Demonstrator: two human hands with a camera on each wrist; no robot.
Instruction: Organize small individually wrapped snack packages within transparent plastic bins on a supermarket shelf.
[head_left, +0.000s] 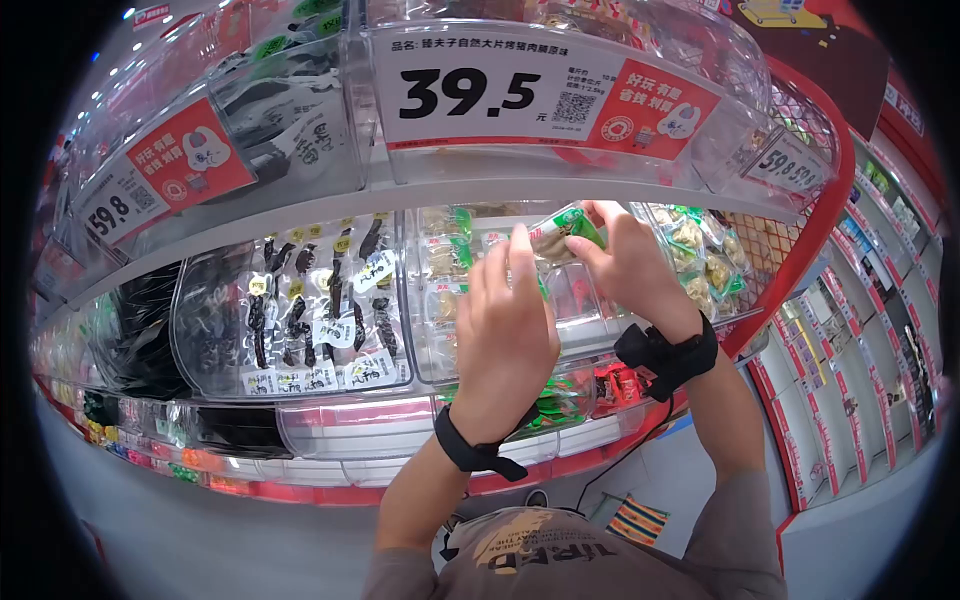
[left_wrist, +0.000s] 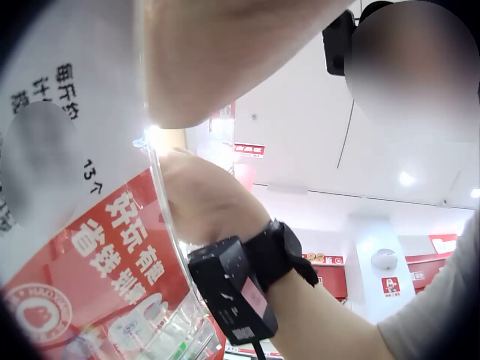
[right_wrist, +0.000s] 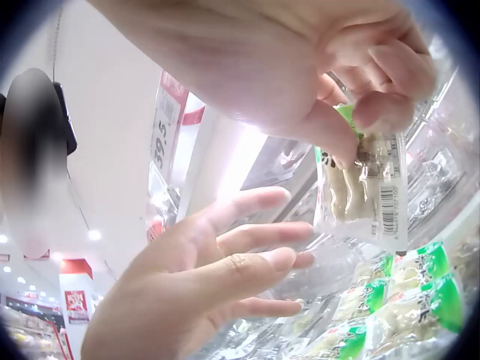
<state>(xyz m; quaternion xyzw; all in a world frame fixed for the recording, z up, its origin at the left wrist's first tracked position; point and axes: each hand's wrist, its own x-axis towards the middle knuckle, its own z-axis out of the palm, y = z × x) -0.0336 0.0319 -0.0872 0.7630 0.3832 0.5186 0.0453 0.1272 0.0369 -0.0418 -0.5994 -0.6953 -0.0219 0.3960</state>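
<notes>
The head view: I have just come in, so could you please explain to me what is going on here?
A person at a red-edged shop display has a small clear plastic packet with a green top pinched in the right hand. The left hand is close beside it with its fingers extended. Similar green-and-clear packets lie in the display below, and clear packets with dark strips lie to the left. The pinched packet is lifted clear of the others.

Black wrist device (left_wrist: 232, 292) beside probable price sign (left_wrist: 90, 251)

gray flr (head_left: 250, 530), wht ceiling (left_wrist: 296, 142), red-edged shelvg (head_left: 838, 415)
</notes>
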